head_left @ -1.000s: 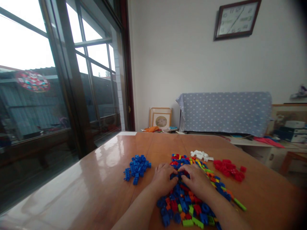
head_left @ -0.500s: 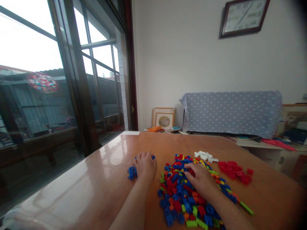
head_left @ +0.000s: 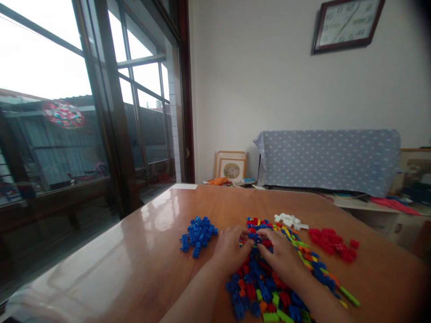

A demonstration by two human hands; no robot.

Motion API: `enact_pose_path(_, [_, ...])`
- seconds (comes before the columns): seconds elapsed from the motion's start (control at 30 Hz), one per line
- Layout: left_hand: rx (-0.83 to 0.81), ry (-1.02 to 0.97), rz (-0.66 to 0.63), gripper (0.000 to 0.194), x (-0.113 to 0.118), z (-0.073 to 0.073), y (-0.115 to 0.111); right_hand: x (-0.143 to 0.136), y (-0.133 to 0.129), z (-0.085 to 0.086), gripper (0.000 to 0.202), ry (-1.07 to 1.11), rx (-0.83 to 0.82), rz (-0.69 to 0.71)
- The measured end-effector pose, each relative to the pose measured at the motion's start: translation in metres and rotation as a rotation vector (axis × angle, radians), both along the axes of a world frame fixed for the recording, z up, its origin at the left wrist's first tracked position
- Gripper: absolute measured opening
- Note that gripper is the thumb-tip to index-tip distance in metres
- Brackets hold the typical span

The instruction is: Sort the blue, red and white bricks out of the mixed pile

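My left hand [head_left: 231,246] is over the left side of a heap of mixed plastic building blocks [head_left: 264,287], its fingers curled towards my right hand [head_left: 282,252]. Between the fingertips of both hands is a small blue building block [head_left: 254,237], with the thumbs and forefingers closed in on it from either side. The heap under the hands mixes red, blue, green, orange and yellow pieces, partly hidden by my palms and wrists. Left of my left hand lies a separate pile of blue blocks [head_left: 198,234], touched by neither hand.
White blocks [head_left: 290,220] and a pile of red blocks [head_left: 333,243] lie on the right of the glossy brown table [head_left: 161,269]. A long green piece [head_left: 349,296] sticks out near my right forearm. Beyond the table are framed pictures [head_left: 231,169] and a cloth-covered object [head_left: 326,159].
My left hand has moved right, from the blue pile to the mixed heap, uncovering the blue pile. It now meets my right hand, which stays over the heap, at a blue block.
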State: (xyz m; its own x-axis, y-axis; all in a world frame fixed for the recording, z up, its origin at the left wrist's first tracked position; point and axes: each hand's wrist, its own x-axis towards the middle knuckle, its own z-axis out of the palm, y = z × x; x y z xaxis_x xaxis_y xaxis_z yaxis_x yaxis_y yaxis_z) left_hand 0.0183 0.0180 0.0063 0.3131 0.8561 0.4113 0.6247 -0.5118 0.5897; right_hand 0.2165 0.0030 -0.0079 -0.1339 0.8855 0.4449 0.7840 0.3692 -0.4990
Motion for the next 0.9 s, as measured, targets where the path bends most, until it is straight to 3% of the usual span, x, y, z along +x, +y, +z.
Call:
enact_pose_path(0.23, [-0.262, -0.288, -0.124, 0.021, 0.015, -0.018, 0.004, -0.009, -0.004, 0.0, 0.04, 0.036, -0.019, 0.052])
enact_pose_path(0.33, [-0.296, -0.315, -0.086, 0.013, 0.013, -0.017, 0.008, -0.011, -0.007, 0.003, 0.045, 0.046, -0.016, 0.081])
enact_pose_path(0.6, [0.12, 0.148, 0.442, 0.013, -0.033, 0.011, 0.016, -0.002, -0.004, 0.002, 0.048, 0.032, 0.013, -0.025])
enact_pose_path(0.77, [0.053, 0.29, 0.76, 0.02, -0.062, 0.015, 0.023, 0.012, 0.006, -0.007, 0.042, 0.025, 0.045, -0.099])
enact_pose_path(0.9, [-0.077, 0.279, 0.863, 0.024, -0.074, 0.014, 0.025, 0.019, 0.011, -0.01, 0.041, 0.017, 0.042, -0.128])
